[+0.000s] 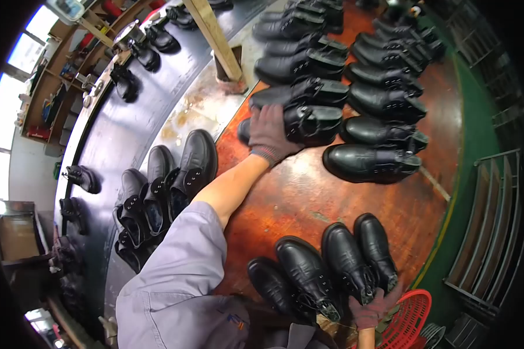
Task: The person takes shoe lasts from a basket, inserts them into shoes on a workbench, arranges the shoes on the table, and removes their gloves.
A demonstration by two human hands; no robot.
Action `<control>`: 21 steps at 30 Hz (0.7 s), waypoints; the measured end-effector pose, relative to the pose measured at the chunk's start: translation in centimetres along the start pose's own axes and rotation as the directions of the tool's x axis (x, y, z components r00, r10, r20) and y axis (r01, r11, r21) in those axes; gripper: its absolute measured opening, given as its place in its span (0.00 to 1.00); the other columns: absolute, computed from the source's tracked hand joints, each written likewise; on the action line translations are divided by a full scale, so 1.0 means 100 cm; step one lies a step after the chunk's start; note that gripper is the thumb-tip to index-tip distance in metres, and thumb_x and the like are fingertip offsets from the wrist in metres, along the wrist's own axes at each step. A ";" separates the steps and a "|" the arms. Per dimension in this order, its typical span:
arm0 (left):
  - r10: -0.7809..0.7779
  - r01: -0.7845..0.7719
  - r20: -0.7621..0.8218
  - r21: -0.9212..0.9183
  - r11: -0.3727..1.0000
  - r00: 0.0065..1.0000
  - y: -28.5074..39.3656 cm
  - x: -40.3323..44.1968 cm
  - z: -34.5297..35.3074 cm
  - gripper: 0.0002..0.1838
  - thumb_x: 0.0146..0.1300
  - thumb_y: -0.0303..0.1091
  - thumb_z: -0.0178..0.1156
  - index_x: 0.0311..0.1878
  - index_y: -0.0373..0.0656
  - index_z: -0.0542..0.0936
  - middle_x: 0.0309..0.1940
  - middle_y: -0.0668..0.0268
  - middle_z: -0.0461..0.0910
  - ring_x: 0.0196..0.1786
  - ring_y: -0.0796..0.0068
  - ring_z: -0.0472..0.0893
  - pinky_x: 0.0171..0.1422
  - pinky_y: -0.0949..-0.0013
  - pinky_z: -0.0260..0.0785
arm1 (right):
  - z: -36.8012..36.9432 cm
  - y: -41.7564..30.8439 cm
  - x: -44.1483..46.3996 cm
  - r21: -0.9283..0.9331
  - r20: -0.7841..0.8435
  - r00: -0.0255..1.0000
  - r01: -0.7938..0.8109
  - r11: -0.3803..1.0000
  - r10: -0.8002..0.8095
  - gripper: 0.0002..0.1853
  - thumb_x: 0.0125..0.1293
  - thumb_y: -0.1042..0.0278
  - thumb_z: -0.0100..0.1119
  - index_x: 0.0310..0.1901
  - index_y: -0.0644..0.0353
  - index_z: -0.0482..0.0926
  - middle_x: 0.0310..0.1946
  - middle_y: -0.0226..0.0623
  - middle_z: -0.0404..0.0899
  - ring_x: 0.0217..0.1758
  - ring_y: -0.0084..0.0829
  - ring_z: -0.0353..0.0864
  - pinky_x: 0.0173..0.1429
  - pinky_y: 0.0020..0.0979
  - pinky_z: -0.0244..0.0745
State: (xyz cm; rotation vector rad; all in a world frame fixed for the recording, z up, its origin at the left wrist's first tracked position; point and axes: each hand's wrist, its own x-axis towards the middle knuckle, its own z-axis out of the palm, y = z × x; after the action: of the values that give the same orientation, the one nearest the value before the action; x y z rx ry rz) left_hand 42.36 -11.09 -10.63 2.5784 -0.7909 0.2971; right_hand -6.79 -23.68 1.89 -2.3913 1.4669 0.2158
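Observation:
My left hand (269,132), in a dark knitted glove, reaches far forward. Its fingers are wrapped over the front of a black lace-up shoe (314,123), the nearest in a row on the reddish-brown tabletop (297,198). My right hand (371,309), gloved too, is low at the right. Its fingers grip the heel ends of two black leather shoes, one (344,256) beside the other (375,241), with toes pointing away from me. Two more black shoes (300,267) (269,282) lie just left of them.
Another row of black shoes (371,163) runs away at the right. Several shoes (195,157) stand at the left. A wooden post (215,41) rises behind the left row. A red plastic basket (410,320) is by my right hand; a metal rack (489,227) stands beyond the table edge.

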 end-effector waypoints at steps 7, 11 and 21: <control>0.004 -0.009 0.036 0.153 0.988 0.999 0.004 0.065 0.020 0.73 0.35 0.71 0.77 0.75 0.30 0.54 0.68 0.51 0.68 0.76 0.51 0.63 0.83 0.37 0.41 | 0.014 0.032 0.003 -0.378 -0.055 0.948 0.270 0.885 -0.313 0.48 0.40 0.40 0.81 0.59 0.68 0.78 0.80 0.61 0.46 0.81 0.65 0.53 0.78 0.58 0.62; 0.001 0.006 -0.053 0.132 0.991 0.999 0.000 0.106 0.045 0.62 0.35 0.70 0.78 0.66 0.39 0.61 0.64 0.54 0.71 0.73 0.57 0.67 0.82 0.38 0.45 | 0.033 0.049 0.005 -0.158 -0.201 0.903 0.351 0.923 -0.379 0.42 0.46 0.32 0.75 0.57 0.55 0.81 0.79 0.63 0.47 0.80 0.70 0.51 0.78 0.63 0.58; -0.087 0.087 -0.008 -0.009 0.996 0.996 0.006 0.184 0.042 0.61 0.30 0.64 0.82 0.69 0.45 0.69 0.59 0.50 0.79 0.65 0.47 0.78 0.70 0.48 0.71 | 0.016 0.036 0.014 -0.164 -0.094 0.918 0.368 0.915 -0.386 0.44 0.45 0.35 0.79 0.60 0.55 0.77 0.80 0.64 0.44 0.80 0.70 0.52 0.78 0.60 0.58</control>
State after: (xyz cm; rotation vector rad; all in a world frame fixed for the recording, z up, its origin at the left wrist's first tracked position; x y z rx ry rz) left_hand 57.34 -22.34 -8.24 2.5929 -0.6731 0.2769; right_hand -9.28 -25.80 -0.72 -2.7925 1.0315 0.0806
